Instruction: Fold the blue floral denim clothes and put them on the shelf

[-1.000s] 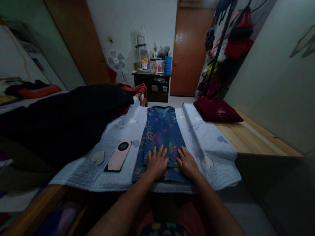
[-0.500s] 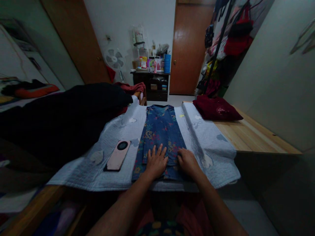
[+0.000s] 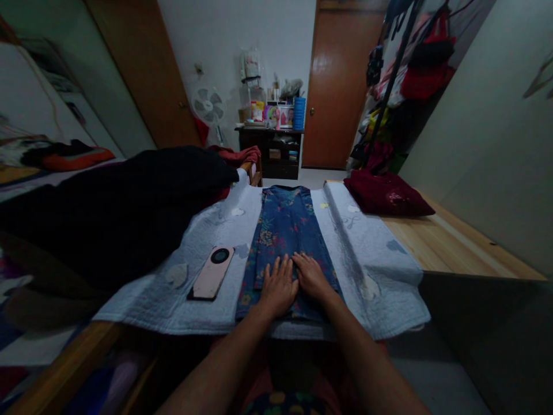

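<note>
From my remote position, I read the following state through the head view. The blue floral garment (image 3: 285, 222) lies lengthwise, near to far, in the middle of the quilted cover (image 3: 151, 314). Its layers form a narrow strip, the upper one ending short of the lower one's near edge. The left hand (image 3: 279, 288) rests palm-down on the near part, fingers extended and slightly spread, gripping nothing. The right hand (image 3: 311, 278) lies just beside it, angled left, fingers nearly straight and close together; I see nothing held (whether the two hands touch, I cannot tell). I judge that flat palms distribute pressure and limit creasing. The phone (image 3: 212, 275) lies to the left, back upward and apart from the garment, so the fabric is unobstructed. The dark cloth pile (image 3: 129, 202) at left and the maroon cloth bundle (image 3: 389, 195), largely on the wooden counter (image 3: 466, 248) at far right, appear parked outside the work zone.
</note>
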A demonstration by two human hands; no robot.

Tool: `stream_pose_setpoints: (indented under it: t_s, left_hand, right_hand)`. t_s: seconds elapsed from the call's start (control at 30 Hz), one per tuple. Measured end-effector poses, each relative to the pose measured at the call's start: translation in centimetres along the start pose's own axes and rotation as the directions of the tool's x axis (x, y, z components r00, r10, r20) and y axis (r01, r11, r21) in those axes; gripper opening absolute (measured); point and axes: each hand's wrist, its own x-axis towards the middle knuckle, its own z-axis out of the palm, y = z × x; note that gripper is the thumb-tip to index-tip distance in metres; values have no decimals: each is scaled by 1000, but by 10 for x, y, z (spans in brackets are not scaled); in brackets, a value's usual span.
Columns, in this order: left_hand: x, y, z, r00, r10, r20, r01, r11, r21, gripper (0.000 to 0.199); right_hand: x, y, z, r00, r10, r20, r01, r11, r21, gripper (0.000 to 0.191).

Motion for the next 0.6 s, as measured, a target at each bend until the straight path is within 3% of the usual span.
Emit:
stream_pose_setpoints:
  t_s: [0.23, 0.47, 0.6]
  left_hand:
    - [-1, -2, -9, 999, 30, 37, -29, 999, -23, 57]
    - [-1, -2, -30, 998, 51, 42, -48, 996, -73, 49]
    - [5, -8, -44, 992, 111, 65, -104, 988, -111, 42]
  right_hand:
    - [6, 3, -8, 996, 79, 37, -76, 994, -83, 52]
    - [25, 11, -12, 991, 129, 44, -123, 985, -117, 55]
    - [42, 8, -16, 994, 105, -10, -106, 989, -104, 54]
